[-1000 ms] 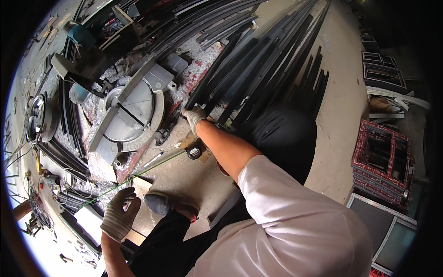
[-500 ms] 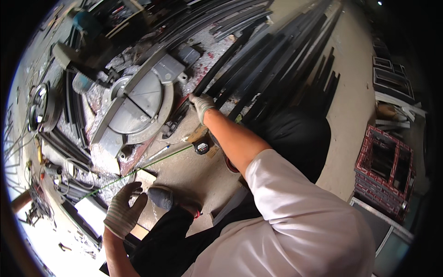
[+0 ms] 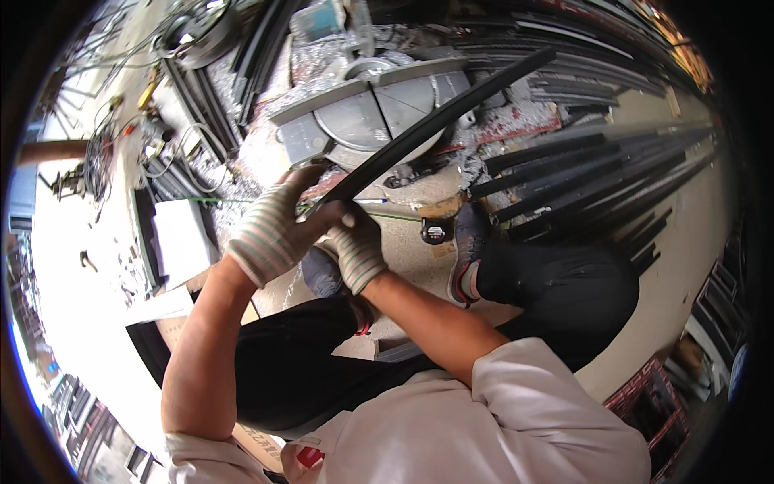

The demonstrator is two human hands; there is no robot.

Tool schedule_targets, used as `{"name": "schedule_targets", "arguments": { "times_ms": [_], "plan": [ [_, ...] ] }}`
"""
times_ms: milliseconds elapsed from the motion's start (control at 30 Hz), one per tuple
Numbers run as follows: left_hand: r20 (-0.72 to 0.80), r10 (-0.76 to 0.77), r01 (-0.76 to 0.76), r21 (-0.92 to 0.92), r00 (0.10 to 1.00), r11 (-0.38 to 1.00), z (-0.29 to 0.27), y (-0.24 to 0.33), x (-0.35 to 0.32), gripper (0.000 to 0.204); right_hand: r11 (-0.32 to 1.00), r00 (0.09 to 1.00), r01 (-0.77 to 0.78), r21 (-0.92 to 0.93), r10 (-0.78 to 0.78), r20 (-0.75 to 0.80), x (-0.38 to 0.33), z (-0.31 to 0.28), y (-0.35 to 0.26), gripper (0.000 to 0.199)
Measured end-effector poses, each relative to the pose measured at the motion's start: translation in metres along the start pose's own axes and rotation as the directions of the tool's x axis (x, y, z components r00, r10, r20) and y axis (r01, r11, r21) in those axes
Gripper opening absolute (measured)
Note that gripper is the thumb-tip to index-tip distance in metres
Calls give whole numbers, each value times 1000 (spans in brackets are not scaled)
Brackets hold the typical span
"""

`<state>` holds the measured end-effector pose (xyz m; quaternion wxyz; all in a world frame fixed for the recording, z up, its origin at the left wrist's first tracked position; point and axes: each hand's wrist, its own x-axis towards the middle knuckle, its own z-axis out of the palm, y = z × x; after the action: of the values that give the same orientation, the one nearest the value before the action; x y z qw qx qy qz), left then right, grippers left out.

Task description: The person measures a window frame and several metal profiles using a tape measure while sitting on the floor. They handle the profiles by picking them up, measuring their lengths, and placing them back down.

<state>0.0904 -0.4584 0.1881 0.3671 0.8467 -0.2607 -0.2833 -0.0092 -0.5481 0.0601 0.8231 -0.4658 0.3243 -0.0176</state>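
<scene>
Nearest, your knees and a dark shoe [image 3: 468, 250] rest on a dusty concrete floor [image 3: 403, 234]. Your left hand [image 3: 270, 230] and right hand [image 3: 355, 250], both gloved, are closed around the near end of a long black bar [image 3: 439, 121], which slants up and right over the saw table. A tape measure [image 3: 435, 232] lies just right of your hands, its green tape running left. Beyond stands the round saw table [image 3: 363, 113], strewn with shavings. Black bars [image 3: 597, 173] lie stacked at right; cables [image 3: 121, 145] tangle far left.
</scene>
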Motion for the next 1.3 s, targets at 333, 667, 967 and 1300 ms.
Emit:
{"name": "schedule_targets", "arguments": {
  "times_ms": [333, 667, 967, 1300],
  "plan": [
    [152, -279, 290, -58, 948, 955, -7, -18, -9, 36, 846, 946, -160, 509, -16, 324, -28, 38, 61, 12],
    [177, -37, -62, 523, 984, 850, -35, -94, -18, 19, -61, 451, 797, -601, -602, 659, -10, 1, -45, 40],
    [-30, 267, -175, 682, 963, 710, -77, -134, -18, 25, -119, 915, 404, -907, 64, 399, 57, -115, -81, 59],
    [-311, -435, 71, -742, 845, 667, 71, -214, -22, 42, 280, 898, 272, -921, 269, 347, 61, -26, 24, 43]
  ]
}}
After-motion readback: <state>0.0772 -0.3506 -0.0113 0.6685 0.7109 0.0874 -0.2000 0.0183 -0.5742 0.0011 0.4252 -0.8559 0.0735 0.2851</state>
